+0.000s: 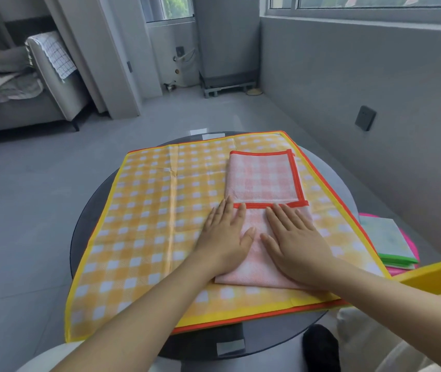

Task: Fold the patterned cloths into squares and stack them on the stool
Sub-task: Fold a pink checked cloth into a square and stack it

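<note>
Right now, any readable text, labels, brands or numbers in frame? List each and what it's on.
None readable.
Pink checked cloth under both hands: pattern only, no text.
Yellow checked cloth: pattern only.
Folded green-edged cloth: no print visible.
Pale tag on the dark round table: blank or too blurred.

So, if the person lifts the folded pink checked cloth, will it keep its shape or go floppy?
Probably floppy: the pink cloth lies thin and flat, and both the left hand and right hand press it down, which suggests the fold may spring open. It looks light. It may also slide on the yellow cloth beneath, since that surface seems smooth.
</note>
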Demonstrator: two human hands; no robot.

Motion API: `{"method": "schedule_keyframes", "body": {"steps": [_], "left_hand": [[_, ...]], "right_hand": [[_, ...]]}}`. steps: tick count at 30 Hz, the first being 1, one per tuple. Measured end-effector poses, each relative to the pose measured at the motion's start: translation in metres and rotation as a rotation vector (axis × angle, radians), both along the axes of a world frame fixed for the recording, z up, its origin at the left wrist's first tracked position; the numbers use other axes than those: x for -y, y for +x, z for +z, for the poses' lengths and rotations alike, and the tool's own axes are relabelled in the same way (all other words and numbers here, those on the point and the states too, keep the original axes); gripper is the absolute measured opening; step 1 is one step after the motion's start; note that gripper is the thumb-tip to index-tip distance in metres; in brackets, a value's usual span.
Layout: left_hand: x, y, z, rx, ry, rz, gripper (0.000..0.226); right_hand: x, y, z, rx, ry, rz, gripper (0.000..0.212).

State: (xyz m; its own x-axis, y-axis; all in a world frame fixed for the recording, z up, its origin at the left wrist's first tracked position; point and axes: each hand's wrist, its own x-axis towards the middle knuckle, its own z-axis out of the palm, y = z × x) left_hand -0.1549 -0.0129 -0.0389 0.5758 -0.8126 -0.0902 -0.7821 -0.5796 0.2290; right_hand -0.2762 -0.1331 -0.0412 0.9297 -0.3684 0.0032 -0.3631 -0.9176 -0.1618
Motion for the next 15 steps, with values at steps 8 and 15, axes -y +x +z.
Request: {"method": "schedule_keyframes", "body": {"steps": [8, 15], "left_hand": [[-0.004, 0.003, -0.004, 0.028, 0.011, -0.021, 0.065], [0.002, 0.004, 0.011, 0.226, -0.090, -0.057, 0.054]], "right_hand": [[0.020, -0.012, 0.008, -0.089, 0.029, -0.186, 0.070], [0.029, -0.009, 0.017, 0.087, -0.074, -0.129, 0.055]]}}
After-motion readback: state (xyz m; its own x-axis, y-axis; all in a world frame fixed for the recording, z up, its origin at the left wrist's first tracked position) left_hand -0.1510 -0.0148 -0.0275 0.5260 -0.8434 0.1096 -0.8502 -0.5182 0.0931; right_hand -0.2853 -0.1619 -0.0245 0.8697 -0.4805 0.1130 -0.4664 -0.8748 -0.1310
